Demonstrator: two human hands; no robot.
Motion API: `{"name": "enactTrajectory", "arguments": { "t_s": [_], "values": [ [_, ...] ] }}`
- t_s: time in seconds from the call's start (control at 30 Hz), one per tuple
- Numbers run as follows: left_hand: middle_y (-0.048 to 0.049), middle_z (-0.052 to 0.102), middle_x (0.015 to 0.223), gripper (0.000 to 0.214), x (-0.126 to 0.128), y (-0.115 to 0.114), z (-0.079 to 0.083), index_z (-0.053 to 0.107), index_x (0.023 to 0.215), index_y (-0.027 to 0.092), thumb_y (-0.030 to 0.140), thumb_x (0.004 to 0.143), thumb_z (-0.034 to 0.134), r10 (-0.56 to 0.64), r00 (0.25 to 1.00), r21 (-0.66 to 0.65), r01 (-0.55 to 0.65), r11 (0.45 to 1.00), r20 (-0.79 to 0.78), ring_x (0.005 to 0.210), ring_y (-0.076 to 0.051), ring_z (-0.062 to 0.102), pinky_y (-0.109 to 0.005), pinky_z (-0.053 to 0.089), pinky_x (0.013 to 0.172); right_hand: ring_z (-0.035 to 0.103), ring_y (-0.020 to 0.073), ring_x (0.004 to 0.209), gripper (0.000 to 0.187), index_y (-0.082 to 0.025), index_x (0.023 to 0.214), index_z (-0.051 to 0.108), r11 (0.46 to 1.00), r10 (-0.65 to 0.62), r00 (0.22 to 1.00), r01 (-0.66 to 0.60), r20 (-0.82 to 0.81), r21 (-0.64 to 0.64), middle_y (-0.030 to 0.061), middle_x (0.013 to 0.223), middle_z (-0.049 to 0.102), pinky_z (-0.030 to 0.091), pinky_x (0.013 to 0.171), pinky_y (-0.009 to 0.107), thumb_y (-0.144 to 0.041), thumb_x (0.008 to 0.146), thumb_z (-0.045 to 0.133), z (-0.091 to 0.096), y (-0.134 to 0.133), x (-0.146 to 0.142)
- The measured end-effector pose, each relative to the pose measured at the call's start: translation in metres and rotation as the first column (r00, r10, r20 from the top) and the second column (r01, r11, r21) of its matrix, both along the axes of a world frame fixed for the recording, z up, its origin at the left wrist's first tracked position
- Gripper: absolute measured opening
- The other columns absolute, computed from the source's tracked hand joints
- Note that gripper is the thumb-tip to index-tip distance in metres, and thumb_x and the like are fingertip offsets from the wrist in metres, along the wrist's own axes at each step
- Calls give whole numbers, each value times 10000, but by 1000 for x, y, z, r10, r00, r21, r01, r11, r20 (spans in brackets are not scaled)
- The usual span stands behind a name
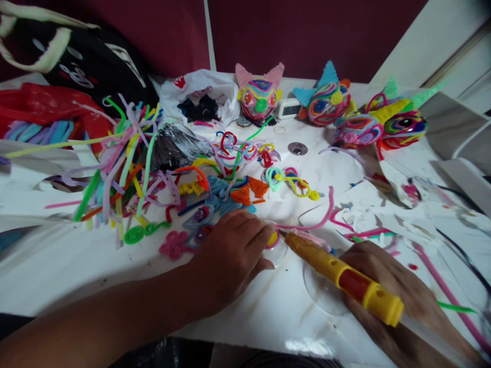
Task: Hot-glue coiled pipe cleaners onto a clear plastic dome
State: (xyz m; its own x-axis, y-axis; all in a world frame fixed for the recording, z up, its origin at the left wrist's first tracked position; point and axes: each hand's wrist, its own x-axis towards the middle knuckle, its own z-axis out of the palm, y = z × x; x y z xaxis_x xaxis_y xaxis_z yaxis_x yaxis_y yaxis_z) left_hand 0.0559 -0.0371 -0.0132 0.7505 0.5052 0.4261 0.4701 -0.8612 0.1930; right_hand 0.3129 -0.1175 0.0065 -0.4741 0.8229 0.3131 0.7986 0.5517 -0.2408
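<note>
My right hand (387, 291) is wrapped round a yellow hot glue gun (318, 255), with a clear glue stick trailing from its back end. The gun's nozzle touches or nearly touches a small yellow and pink pipe-cleaner coil (273, 239). This coil lies on a clear plastic piece (276, 255), which my left hand (238, 245) grips with closed fingers at its left edge. A second clear round plastic piece (326, 289) lies under the gun. Just beyond my left hand are blue and orange pipe-cleaner shapes (245, 193) and a pink flower shape (174, 244).
Loose pipe cleaners (126, 168) are heaped at left, beside a red bag (76, 107) and a black bag (88, 66). Decorated animal-face balls (261, 99), a white plastic bag (203, 87) and a small digital timer (289, 109) stand along the back. Paper scraps litter the right side.
</note>
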Motion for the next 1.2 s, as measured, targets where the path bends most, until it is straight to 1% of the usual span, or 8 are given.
{"name": "enactTrajectory", "arguments": {
  "t_s": [0.2,0.5,0.63,0.77,0.83,0.93,1.03,1.2],
  "values": [
    [-129,630,1065,350,1,0,1,533,1156,76,351,944,480,6,1000,-16,-7,1000,-13,993,-265,562,-451,457,936,571,127,651,132,-217,1008,488,999,-2,1000,1,-23,-37,16,818,562,480,537,237,-267,889,463,-2,-2,1],
    [-117,632,1091,326,1,-2,2,537,1150,120,368,952,463,33,999,-63,-34,997,-18,1027,-259,561,-466,448,962,592,155,637,127,-219,989,500,999,-36,999,36,-23,5,15,772,571,487,535,278,-258,876,457,-4,-7,-2],
    [-115,635,1076,325,0,-1,2,537,1150,122,369,954,456,27,999,-53,-28,998,-19,1015,-259,565,-469,448,957,628,198,681,144,-242,990,492,999,-44,999,44,-20,6,18,788,591,508,553,310,-229,851,456,-4,-10,-3],
    [-112,638,1061,340,0,-1,1,543,1135,116,387,961,432,17,1000,-30,-17,999,-11,987,-258,569,-461,456,941,639,248,769,156,-270,1004,475,993,-119,992,119,-45,8,31,837,592,504,576,357,-232,866,412,-6,-16,-7],
    [-115,636,1065,336,1,-1,2,545,1132,106,374,960,439,22,1000,-38,-23,999,-18,994,-258,564,-457,450,948,634,243,777,149,-274,987,481,987,-159,984,159,-74,-7,29,852,586,491,569,347,-216,876,400,-7,-19,-7],
    [-116,634,1065,336,1,-2,3,548,1131,104,373,960,441,34,999,-61,-36,997,-29,1005,-256,558,-459,442,960,612,200,712,136,-267,961,506,988,-127,988,118,-91,-101,8,829,578,480,568,324,-188,866,449,-8,-22,-4],
    [-120,634,1054,348,1,-3,4,544,1135,107,387,961,433,32,999,-58,-33,998,-20,1010,-259,557,-464,447,949,607,208,710,162,-263,1009,526,984,-90,994,79,-63,-161,7,846,585,493,598,348,-224,853,505,-10,-24,0],
    [-121,634,1034,356,1,-2,4,543,1141,100,387,955,446,27,1000,-43,-28,999,-14,994,-260,564,-457,449,944,580,198,660,97,-253,964,529,995,-74,996,70,-55,-73,17,776,573,470,549,331,-279,877,495,-11,-25,-2]
  ]
}}
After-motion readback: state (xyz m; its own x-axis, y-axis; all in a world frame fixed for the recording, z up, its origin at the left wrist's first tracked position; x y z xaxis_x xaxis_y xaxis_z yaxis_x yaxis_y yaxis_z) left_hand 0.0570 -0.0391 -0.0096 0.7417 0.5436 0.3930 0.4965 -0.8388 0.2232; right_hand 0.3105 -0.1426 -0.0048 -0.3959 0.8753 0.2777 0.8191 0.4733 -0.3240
